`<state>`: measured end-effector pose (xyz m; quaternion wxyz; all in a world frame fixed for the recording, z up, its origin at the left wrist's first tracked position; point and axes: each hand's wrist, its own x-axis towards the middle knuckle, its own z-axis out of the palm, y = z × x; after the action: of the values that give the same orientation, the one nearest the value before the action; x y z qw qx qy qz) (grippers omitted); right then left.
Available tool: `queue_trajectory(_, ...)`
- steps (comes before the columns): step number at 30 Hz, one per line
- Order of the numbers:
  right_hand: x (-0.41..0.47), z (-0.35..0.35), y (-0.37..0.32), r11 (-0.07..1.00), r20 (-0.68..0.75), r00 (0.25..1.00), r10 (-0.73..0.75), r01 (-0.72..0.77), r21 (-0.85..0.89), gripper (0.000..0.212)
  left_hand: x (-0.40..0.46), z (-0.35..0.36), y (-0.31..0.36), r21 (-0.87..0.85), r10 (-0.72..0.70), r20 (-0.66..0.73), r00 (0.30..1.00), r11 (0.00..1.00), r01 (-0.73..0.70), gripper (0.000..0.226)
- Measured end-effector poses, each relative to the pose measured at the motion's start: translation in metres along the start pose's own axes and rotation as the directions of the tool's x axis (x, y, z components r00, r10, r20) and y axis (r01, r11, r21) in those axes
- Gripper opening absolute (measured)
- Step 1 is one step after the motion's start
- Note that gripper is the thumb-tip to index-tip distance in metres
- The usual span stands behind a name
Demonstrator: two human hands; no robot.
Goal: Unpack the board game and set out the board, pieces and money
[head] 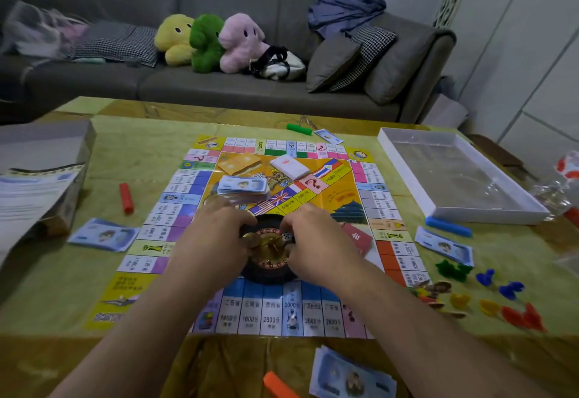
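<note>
The paper game board lies flat on the table. A small black roulette wheel with a gold centre stands on the board's near half. My left hand grips the wheel's left side, thumb near the gold hub. My right hand holds the wheel's right rim, fingers curled over it. A money stack, an orange card deck and a white card deck sit on the board's middle. Money piles lie at the left, right, far and near sides.
Coloured plastic pieces are scattered at the right. Sticks lie about: red, green, blue, orange. The white box tray stands at back right, the box lid with a leaflet at left. A sofa is behind the table.
</note>
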<state>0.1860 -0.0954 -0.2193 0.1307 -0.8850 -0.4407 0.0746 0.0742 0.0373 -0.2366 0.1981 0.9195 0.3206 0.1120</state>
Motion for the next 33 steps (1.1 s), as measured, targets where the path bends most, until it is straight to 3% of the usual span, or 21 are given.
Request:
queue_trajectory(6,0.0,0.006,0.003,1.0,-0.067,0.998,0.003,-0.004,-0.007,0.038,0.001,0.011,-0.001,0.053,0.018,-0.003,1.0,0.998,-0.017,0.033)
queue_trajectory(14,-0.002,0.008,0.004,1.0,-0.074,0.997,-0.001,0.001,0.009,0.043,0.001,0.008,0.007,0.051,-0.028,-0.016,0.999,0.998,0.028,0.015)
queue_trajectory(18,-0.002,0.01,0.007,1.0,-0.093,0.996,-0.001,0.004,0.029,0.04,-0.001,0.003,0.009,-0.06,-0.091,-0.038,0.995,0.994,0.089,0.014)
queue_trajectory(22,-0.007,0.001,0.013,0.985,-0.218,0.975,0.039,0.0,0.173,0.017,-0.003,-0.012,0.02,-0.272,-0.15,-0.108,0.983,0.955,0.116,0.014)
queue_trajectory(24,-0.017,-0.008,0.013,0.931,-0.32,0.946,0.046,0.075,0.357,0.006,-0.008,-0.02,0.033,-0.521,-0.194,-0.053,0.98,0.842,0.138,0.009)
queue_trajectory(26,-0.031,-0.017,0.009,0.85,-0.327,0.944,0.036,0.143,0.506,0.006,-0.017,-0.023,0.047,-0.751,-0.218,0.108,0.97,0.622,0.223,0.007)
queue_trajectory(29,-0.053,-0.028,0.017,0.786,-0.265,0.963,0.049,0.127,0.605,0.009,-0.031,-0.016,0.066,-0.874,-0.194,0.318,0.928,0.319,0.367,0.006)
queue_trajectory(31,-0.064,-0.031,0.025,0.745,-0.222,0.968,0.119,0.061,0.664,0.013,-0.038,-0.01,0.076,-0.884,-0.177,0.379,0.908,0.219,0.412,0.008)
queue_trajectory(33,-0.073,-0.034,0.036,0.723,-0.183,0.963,0.199,-0.018,0.69,0.017,-0.044,-0.006,0.088,-0.888,-0.146,0.384,0.912,0.213,0.408,0.009)
